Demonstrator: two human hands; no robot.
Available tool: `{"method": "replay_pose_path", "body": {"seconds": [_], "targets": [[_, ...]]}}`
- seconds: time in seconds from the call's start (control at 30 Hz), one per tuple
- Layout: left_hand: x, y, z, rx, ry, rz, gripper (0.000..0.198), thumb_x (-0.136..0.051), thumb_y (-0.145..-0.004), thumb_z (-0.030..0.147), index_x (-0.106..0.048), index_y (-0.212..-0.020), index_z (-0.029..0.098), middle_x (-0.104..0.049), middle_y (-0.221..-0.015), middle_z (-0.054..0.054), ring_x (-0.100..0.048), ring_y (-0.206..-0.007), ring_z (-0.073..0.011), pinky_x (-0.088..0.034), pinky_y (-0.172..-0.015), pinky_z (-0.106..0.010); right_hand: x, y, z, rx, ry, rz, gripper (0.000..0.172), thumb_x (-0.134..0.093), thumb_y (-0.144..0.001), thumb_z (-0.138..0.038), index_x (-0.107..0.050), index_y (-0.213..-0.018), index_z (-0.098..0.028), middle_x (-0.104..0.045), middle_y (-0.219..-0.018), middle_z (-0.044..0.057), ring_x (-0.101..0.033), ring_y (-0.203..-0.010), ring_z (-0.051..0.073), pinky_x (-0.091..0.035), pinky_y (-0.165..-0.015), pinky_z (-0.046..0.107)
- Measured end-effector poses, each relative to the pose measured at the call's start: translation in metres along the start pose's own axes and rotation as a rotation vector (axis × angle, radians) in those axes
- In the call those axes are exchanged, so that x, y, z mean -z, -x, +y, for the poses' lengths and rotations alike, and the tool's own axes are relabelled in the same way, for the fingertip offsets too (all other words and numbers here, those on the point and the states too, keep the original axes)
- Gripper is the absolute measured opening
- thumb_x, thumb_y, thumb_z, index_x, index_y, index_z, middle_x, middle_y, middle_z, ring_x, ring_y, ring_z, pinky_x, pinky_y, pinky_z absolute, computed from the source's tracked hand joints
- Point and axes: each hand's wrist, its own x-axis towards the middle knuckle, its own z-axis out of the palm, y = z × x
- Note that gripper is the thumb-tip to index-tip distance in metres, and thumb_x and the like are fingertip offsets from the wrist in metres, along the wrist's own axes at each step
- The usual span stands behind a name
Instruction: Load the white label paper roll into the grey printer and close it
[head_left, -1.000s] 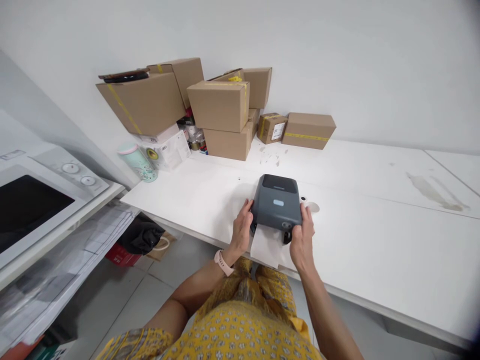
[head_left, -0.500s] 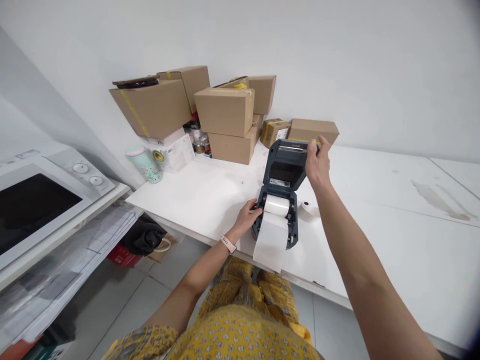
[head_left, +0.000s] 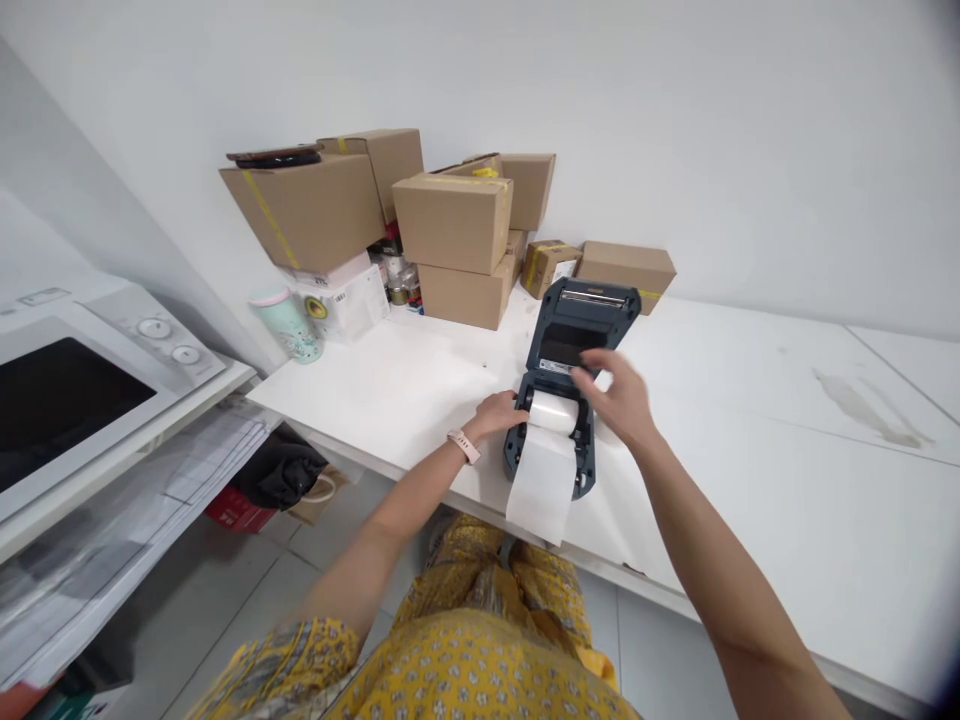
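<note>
A dark blue-grey label printer [head_left: 512,465] stands on the white table with its lid [head_left: 589,310] raised and tilted back. Inside lies a white paper roll [head_left: 553,411]. Its loose paper strip [head_left: 541,485] runs out over the front, past the table edge. My left hand [head_left: 496,412] grips the left side of the printer base, its fingertips partly hidden. My right hand [head_left: 621,395] hovers by the right of the hinge, thumb and fingers apart with nothing between them. It covers most of the spot where the small paper roll lay beside the printer.
Cardboard boxes [head_left: 454,225] are stacked against the wall behind the printer, with a long box [head_left: 626,265] to their right. A mint tumbler [head_left: 289,325] and a white carton [head_left: 352,305] stand at the back left. The microwave [head_left: 112,360] sits on a separate shelf at left.
My right hand has let go of the lid's upper right corner and come down toward the hinge. The lid stays up by itself. My left hand remains at the printer's left side.
</note>
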Motion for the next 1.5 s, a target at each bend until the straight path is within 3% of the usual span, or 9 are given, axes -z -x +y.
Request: {"method": "replay_pose_path", "body": {"seconds": [0.1, 0.17, 0.47, 0.67, 0.8, 0.93, 1.13, 1.37, 1.5], "targets": [[0.009, -0.006, 0.007, -0.014, -0.074, -0.073, 0.027, -0.064, -0.069, 0.033, -0.067, -0.09, 0.015, -0.073, -0.087, -0.009, -0.068, -0.08, -0.0252, -0.047, -0.064, -0.027, -0.015, 0.001, 0.006, 0.029, 0.257, -0.545, 0.067, -0.064, -0.084, -0.043, -0.044, -0.143, -0.018, -0.057, -0.139, 0.016, -0.054, -0.127, 0.034, -0.044, -0.104, 0.046], [0.012, -0.006, 0.009, -0.025, -0.042, -0.128, 0.017, -0.063, -0.069, 0.029, -0.063, -0.079, 0.016, -0.068, -0.068, -0.006, -0.065, -0.065, -0.0218, -0.045, -0.056, -0.026, -0.027, -0.006, 0.008, -0.004, 0.375, -0.737, 0.08, -0.068, -0.079, -0.043, -0.038, -0.148, -0.016, -0.055, -0.142, 0.018, -0.054, -0.128, 0.038, -0.043, -0.104, 0.048], [0.011, -0.01, 0.006, -0.045, 0.025, -0.233, 0.012, -0.057, -0.065, 0.016, -0.05, -0.056, 0.018, -0.048, -0.04, 0.001, -0.051, -0.041, -0.0152, -0.039, -0.045, -0.025, -0.05, -0.03, 0.004, -0.007, 0.402, -0.953, 0.099, -0.08, -0.058, -0.041, -0.044, -0.146, -0.013, -0.059, -0.139, 0.02, -0.058, -0.123, 0.042, -0.048, -0.099, 0.05], [0.005, -0.015, 0.0, -0.039, 0.078, -0.226, 0.007, -0.059, -0.067, 0.016, -0.054, -0.063, 0.018, -0.05, -0.045, 0.001, -0.051, -0.043, -0.0144, -0.041, -0.047, -0.026, -0.005, -0.048, -0.012, 0.092, 0.104, -1.094, 0.078, -0.08, -0.056, -0.037, -0.061, -0.13, -0.023, -0.068, -0.127, 0.007, -0.064, -0.113, 0.034, -0.054, -0.095, 0.041], [0.005, -0.013, -0.003, -0.041, 0.081, -0.211, 0.007, -0.06, -0.07, 0.021, -0.055, -0.066, 0.017, -0.051, -0.046, 0.001, -0.052, -0.045, -0.0158, -0.041, -0.047, -0.026, 0.056, -0.016, -0.009, 0.06, -0.196, -0.882, 0.075, -0.082, -0.054, -0.046, -0.065, -0.123, -0.023, -0.071, -0.122, 0.006, -0.064, -0.111, 0.034, -0.053, -0.095, 0.043], [0.003, -0.013, -0.006, -0.056, 0.109, -0.188, 0.006, -0.06, -0.069, 0.022, -0.058, -0.07, 0.017, -0.054, -0.05, 0.0, -0.053, -0.047, -0.0161, -0.04, -0.048, -0.026, 0.093, 0.063, 0.021, -0.125, -0.461, -0.554, 0.074, -0.085, -0.053, -0.045, -0.063, -0.121, -0.026, -0.067, -0.126, 0.011, -0.062, -0.115, 0.037, -0.053, -0.096, 0.046], [0.001, -0.012, -0.007, -0.074, 0.149, -0.166, 0.009, -0.06, -0.067, 0.022, -0.058, -0.074, 0.016, -0.055, -0.054, 0.001, -0.053, -0.05, -0.0143, -0.038, -0.047, -0.024, 0.065, 0.145, 0.074, -0.333, -0.371, -0.339, 0.066, -0.078, -0.064, -0.034, -0.058, -0.126, -0.023, -0.066, -0.126, 0.011, -0.063, -0.114, 0.031, -0.053, -0.096, 0.045], [0.001, -0.008, -0.004, -0.078, 0.196, -0.181, 0.011, -0.059, -0.067, 0.019, -0.055, -0.076, 0.017, -0.051, -0.055, 0.002, -0.049, -0.048, -0.013, -0.033, -0.044, -0.023, 0.012, 0.14, 0.083, -0.398, -0.46, -0.194, 0.074, -0.08, -0.066, -0.039, -0.053, -0.132, -0.02, -0.066, -0.126, 0.013, -0.065, -0.112, 0.03, -0.052, -0.098, 0.048], [0.003, -0.007, -0.002, -0.066, 0.166, -0.172, 0.007, -0.059, -0.068, 0.019, -0.054, -0.073, 0.017, -0.052, -0.055, 0.001, -0.05, -0.05, -0.0136, -0.035, -0.046, -0.024, 0.03, 0.131, 0.081, -0.387, -0.402, -0.228, 0.077, -0.081, -0.068, -0.046, -0.054, -0.137, -0.023, -0.062, -0.137, 0.013, -0.06, -0.123, 0.032, -0.044, -0.108, 0.053]]}}
